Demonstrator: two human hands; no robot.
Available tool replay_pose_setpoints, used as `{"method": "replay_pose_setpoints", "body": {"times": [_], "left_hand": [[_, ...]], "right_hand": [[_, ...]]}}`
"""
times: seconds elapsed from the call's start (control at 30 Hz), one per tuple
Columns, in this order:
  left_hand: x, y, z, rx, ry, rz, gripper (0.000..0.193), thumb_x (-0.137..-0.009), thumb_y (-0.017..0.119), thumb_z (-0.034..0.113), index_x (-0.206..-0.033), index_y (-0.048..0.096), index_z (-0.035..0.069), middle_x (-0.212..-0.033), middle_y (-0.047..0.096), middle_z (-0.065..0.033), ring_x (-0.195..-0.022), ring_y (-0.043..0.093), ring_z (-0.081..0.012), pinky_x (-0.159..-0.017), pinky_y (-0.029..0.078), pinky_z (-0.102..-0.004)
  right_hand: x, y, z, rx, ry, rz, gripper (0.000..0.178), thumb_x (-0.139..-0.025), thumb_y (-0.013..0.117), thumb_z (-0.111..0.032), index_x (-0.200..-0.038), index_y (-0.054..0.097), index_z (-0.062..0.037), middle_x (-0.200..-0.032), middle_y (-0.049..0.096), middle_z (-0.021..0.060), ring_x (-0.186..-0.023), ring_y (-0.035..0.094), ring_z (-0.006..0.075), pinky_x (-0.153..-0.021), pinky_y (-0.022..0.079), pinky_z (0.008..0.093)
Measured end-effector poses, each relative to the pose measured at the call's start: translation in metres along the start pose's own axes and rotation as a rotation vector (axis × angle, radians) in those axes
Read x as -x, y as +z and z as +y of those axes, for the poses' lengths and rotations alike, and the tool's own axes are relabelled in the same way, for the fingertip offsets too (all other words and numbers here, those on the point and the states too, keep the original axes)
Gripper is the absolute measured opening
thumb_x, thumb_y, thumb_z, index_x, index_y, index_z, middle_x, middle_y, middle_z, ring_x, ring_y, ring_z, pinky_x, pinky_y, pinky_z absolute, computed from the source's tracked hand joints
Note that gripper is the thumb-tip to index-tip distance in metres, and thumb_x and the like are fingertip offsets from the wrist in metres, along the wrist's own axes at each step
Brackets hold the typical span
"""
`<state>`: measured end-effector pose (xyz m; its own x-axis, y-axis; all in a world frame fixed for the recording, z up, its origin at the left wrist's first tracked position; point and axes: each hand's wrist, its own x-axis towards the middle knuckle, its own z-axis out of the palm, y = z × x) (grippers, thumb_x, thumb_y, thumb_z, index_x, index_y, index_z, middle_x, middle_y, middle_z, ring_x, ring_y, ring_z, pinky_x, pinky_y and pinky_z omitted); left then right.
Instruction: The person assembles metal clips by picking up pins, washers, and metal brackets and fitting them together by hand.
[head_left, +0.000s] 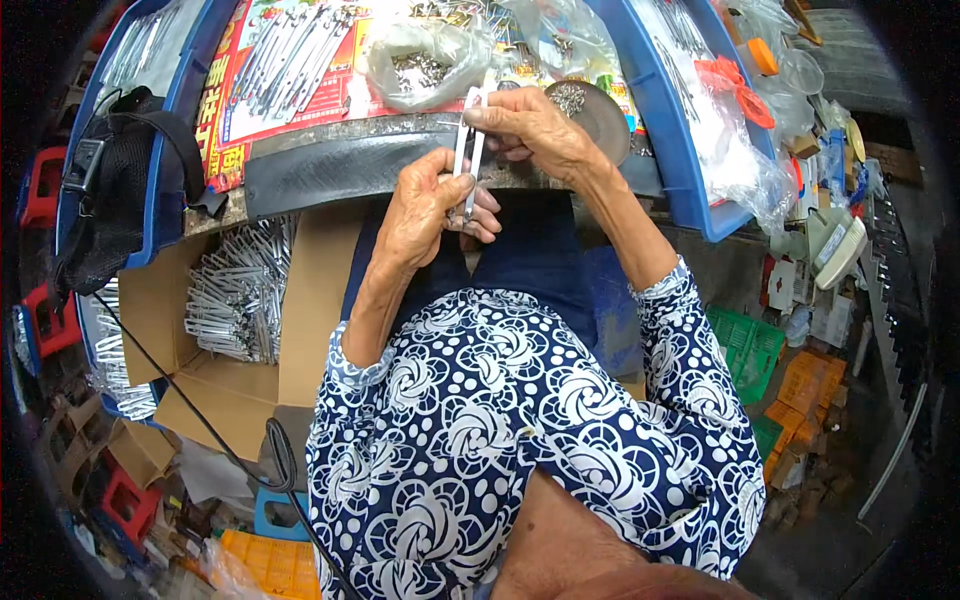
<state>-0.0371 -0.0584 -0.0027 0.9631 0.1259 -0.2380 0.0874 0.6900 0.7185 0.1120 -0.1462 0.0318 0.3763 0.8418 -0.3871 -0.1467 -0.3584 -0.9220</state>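
Note:
Just past the near edge of the worktable [350, 170], both hands hold a narrow linkage of slim silver metal strips [461, 148], its two bars side by side and pointing away from me. My left hand [425, 205] is closed round the lower end, thumb on the near bar. The fingers of my right hand [540, 130] pinch the upper end. Beyond them lies an open plastic bag [400, 85] of small metal parts. A round dish [605, 130] with more small parts sits beside my right wrist. Similar metal strips [295, 60] are spread on printed sheets at the left.
Blue trays [690, 130] flank the table, with strips and plastic bags inside. A black mesh bag [115, 190] hangs over the left tray. A cardboard box [235, 385] filled with strips stands below left. Green crates [745, 350] and orange crates [810, 385] are at right.

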Motion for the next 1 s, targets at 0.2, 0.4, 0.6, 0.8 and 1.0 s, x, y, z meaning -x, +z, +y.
{"method": "replay_pose_setpoints", "body": {"times": [0.2,0.4,0.6,0.8,1.0], "left_hand": [[0.002,-0.001,-0.001,-0.022,0.014,0.002,0.019,-0.084,0.044,0.011,-0.094,0.040,-0.005,-0.069,0.056,-0.0166,-0.055,0.060,-0.0208,-0.049,0.053,-0.0297],[0.002,-0.004,0.004,-0.045,0.059,0.034,0.016,-0.085,0.044,0.011,-0.092,0.041,-0.004,-0.069,0.057,-0.0163,-0.054,0.060,-0.0201,-0.049,0.052,-0.0287],[0.002,-0.009,0.007,-0.092,0.048,0.019,0.021,-0.085,0.048,0.015,-0.093,0.042,-0.003,-0.074,0.058,-0.0172,-0.058,0.060,-0.0202,-0.051,0.052,-0.0284],[0.005,-0.003,0.007,-0.108,0.078,0.033,0.019,-0.085,0.046,0.013,-0.092,0.042,-0.004,-0.070,0.057,-0.0152,-0.055,0.059,-0.0187,-0.048,0.052,-0.0273],[0.003,-0.006,0.005,-0.135,0.120,0.074,0.016,-0.086,0.045,0.011,-0.093,0.042,-0.004,-0.070,0.057,-0.0144,-0.053,0.058,-0.0167,-0.047,0.051,-0.0260]], "right_hand": [[-0.005,0.005,0.002,-0.128,0.000,-0.029,0.017,-0.075,0.064,-0.020,-0.076,0.058,-0.0039,-0.059,0.045,-0.0059,-0.047,0.032,0.0004,-0.039,0.021,0.0151],[-0.010,0.002,0.005,-0.063,-0.060,-0.043,0.019,-0.076,0.063,-0.021,-0.078,0.058,-0.0033,-0.061,0.046,-0.0046,-0.047,0.032,0.0007,-0.040,0.020,0.0150],[-0.012,0.006,0.007,-0.137,0.041,-0.020,0.025,-0.079,0.059,-0.030,-0.073,0.059,-0.0057,-0.055,0.043,-0.0049,-0.043,0.028,0.0005,-0.037,0.016,0.0152],[-0.013,0.014,0.012,-0.150,-0.138,0.009,0.016,-0.076,0.063,-0.020,-0.073,0.059,-0.0047,-0.055,0.044,-0.0058,-0.043,0.032,0.0008,-0.038,0.021,0.0151],[-0.011,0.011,0.011,-0.106,-0.225,-0.006,0.017,-0.078,0.060,-0.020,-0.075,0.058,-0.0035,-0.059,0.047,-0.0039,-0.046,0.036,0.0016,-0.040,0.024,0.0144]]}}
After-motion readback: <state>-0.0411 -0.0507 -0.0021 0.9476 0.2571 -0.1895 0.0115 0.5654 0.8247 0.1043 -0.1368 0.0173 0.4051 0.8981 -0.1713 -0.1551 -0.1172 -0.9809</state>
